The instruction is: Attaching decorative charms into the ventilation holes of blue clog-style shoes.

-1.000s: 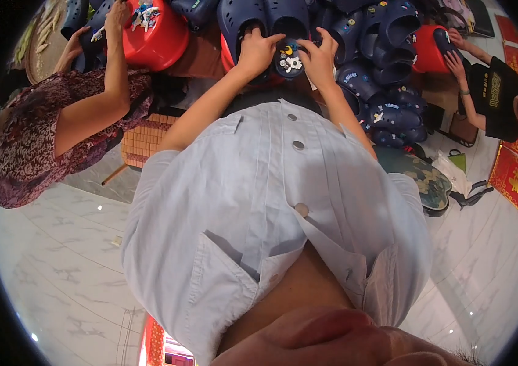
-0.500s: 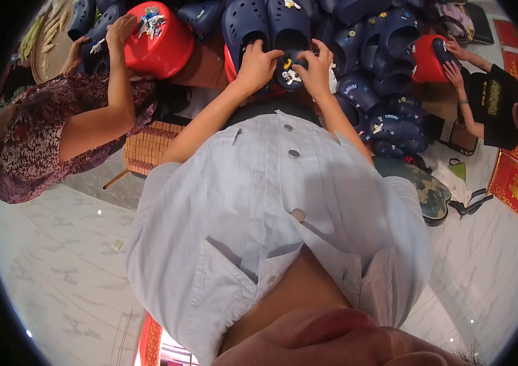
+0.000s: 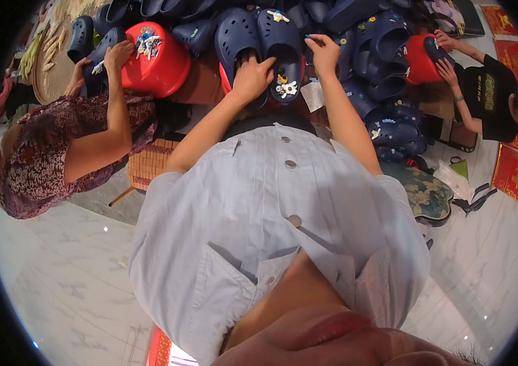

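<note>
- The step in hand is judged to be close handwork on two dark blue clogs, with the left clog (image 3: 237,30) steadied while the right clog (image 3: 278,41) is attended to.
- Any further touch on the right clog would call for the right hand (image 3: 309,40) to be brought in over its rim.
- The clogs are set side by side, toes pointing away, with a red stand (image 3: 225,78) showing beneath.
- The left hand (image 3: 251,79) is tucked by its fingers into the left clog, its thumb spread toward the right clog; how firmly anything is gripped cannot be told.
- The right hand is held just right of the right clog, thumb and forefinger nearly together; whether something small is pinched cannot be told.
- Heel charms (image 3: 286,90) are seen at the right clog's near end, a white toe charm (image 3: 278,16) at its far end.
- A clear packet (image 3: 312,96) is seen below the right hand.
</note>
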Motion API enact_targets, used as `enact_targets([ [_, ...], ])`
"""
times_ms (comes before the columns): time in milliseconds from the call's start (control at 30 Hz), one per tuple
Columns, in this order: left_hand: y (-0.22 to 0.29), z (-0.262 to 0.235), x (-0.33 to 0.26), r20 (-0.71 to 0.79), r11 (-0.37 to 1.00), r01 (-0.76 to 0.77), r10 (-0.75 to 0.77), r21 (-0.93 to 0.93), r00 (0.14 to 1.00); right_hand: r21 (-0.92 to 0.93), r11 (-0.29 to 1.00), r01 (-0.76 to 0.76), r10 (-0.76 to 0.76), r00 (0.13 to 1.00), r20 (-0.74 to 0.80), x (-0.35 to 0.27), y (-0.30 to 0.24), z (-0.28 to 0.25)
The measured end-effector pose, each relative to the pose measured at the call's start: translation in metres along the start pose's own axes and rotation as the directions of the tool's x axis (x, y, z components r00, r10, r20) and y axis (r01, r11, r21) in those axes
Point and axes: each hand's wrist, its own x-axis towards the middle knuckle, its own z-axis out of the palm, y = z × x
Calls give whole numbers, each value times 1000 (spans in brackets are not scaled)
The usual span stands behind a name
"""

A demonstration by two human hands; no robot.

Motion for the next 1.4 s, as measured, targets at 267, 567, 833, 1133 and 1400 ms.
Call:
enact_targets([
  [267, -3, 3, -5, -44, 1000, -14, 15, 24, 999, -225, 964, 142, -132, 990, 58, 7, -10, 33],
  [567, 4, 9, -5, -48, 1000, -15, 16, 22, 999, -386, 799, 461, -397, 887, 237, -1, 1, 10],
  [833, 10, 7, -4, -19, 998, -36, 37, 61, 999, -495, 668, 555, -397, 829, 393, 4, -13, -7],
  [1133, 5, 4, -7, 16, 995, -46, 45, 91, 999, -607, 485, 630, -234, 762, 604, 4, -35, 5],
  [1400, 0, 2, -8, 23, 999, -12, 11, 44, 1000, -644, 486, 591, -34, 749, 661, 35, -51, 19],
])
